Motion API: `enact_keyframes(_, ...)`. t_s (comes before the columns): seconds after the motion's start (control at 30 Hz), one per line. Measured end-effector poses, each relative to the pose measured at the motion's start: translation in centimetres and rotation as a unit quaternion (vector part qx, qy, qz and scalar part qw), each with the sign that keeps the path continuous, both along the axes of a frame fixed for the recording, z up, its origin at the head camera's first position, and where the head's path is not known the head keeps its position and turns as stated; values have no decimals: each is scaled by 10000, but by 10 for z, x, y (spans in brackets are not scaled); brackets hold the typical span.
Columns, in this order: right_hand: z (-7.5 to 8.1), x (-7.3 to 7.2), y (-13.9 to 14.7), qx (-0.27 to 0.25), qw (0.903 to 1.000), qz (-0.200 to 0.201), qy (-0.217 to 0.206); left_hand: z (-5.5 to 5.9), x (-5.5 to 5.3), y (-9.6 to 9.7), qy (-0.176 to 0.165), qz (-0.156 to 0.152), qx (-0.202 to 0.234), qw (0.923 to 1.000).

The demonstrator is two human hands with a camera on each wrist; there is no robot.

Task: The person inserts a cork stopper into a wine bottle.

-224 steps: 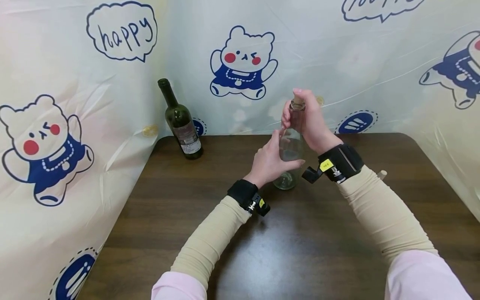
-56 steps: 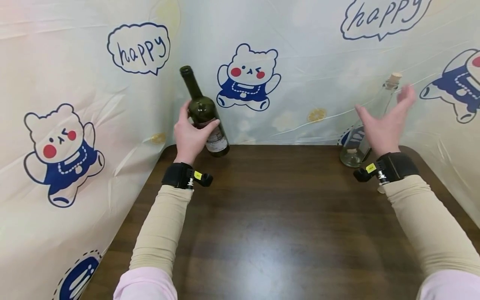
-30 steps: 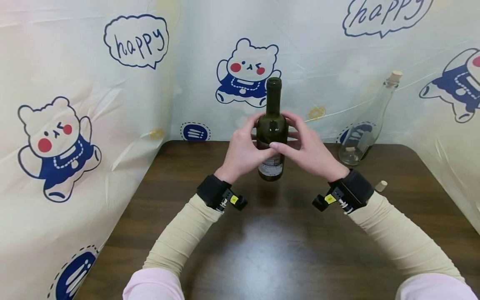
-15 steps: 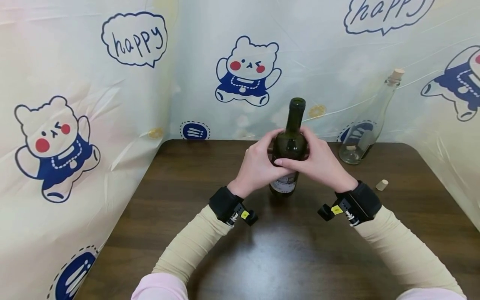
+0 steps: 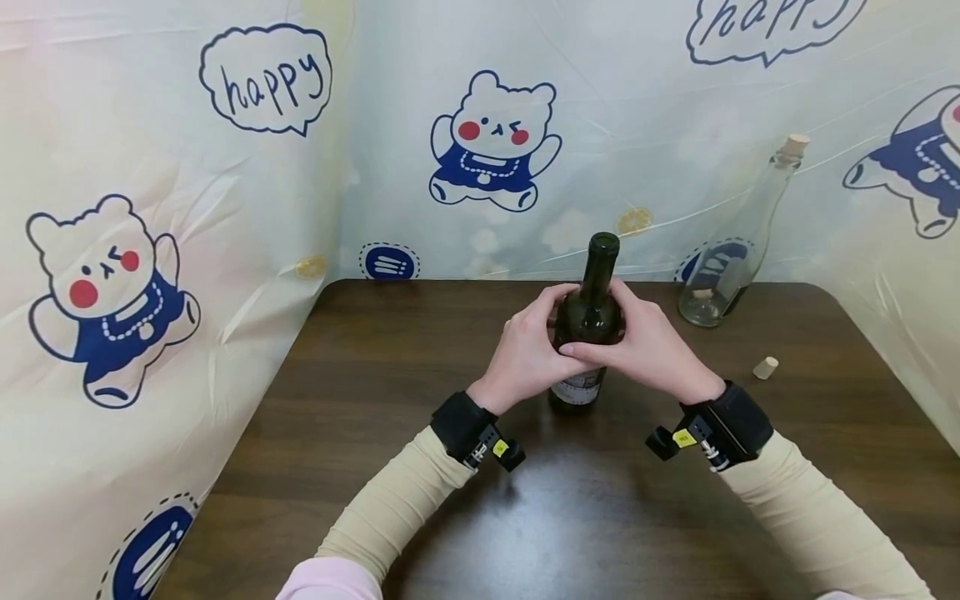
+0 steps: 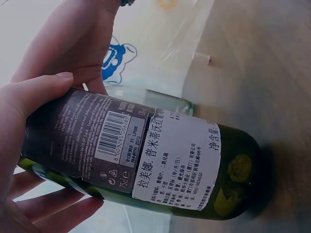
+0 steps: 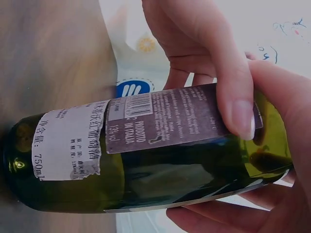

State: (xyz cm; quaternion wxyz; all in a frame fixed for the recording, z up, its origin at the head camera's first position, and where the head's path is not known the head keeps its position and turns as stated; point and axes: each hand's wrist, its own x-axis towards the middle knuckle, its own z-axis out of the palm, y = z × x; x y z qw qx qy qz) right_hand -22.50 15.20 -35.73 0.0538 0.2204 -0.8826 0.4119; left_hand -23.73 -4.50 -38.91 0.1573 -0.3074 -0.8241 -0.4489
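In the head view a dark green wine bottle stands nearly upright near the middle of the table. My left hand grips its body from the left, and my right hand wraps it from the right, the thumbs meeting in front of the label. The left wrist view shows the bottle's back label with a barcode, and two round brownish patches show through the glass near the base. The right wrist view has my right thumb pressed over the dark label's upper end.
A clear glass bottle stands at the table's back right, with a cork in its mouth and something pale at its bottom. A loose cork lies on the dark wooden table. A printed cloth hangs behind.
The clear bottle has gone from the middle to the back right. The green wine bottle has come from the back left, both hands now round it, and moved lower and closer within the last second.
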Motion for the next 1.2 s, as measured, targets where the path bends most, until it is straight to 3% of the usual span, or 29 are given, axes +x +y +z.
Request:
enact_keyframes(0.37,-8,1,1,56,10000,39,57,-9,3,1,-82,148,-78,9998)
enact_keyframes(0.57,-13,1,4,-54,9999,79,-36,-7,6,3,-552,225,-542,9967)
enact_keyframes(0.83,-15,1,7,-26,9999,51,-116,-2,8,5,-798,152,-574,9950)
enact_keyframes(1.03,-19,4,15,-107,9983,220,-527,-3,10,3,-872,185,-603,9942)
enact_keyframes(1.2,-27,9,33,44,9963,64,-852,-3,11,2,-925,238,-657,9933)
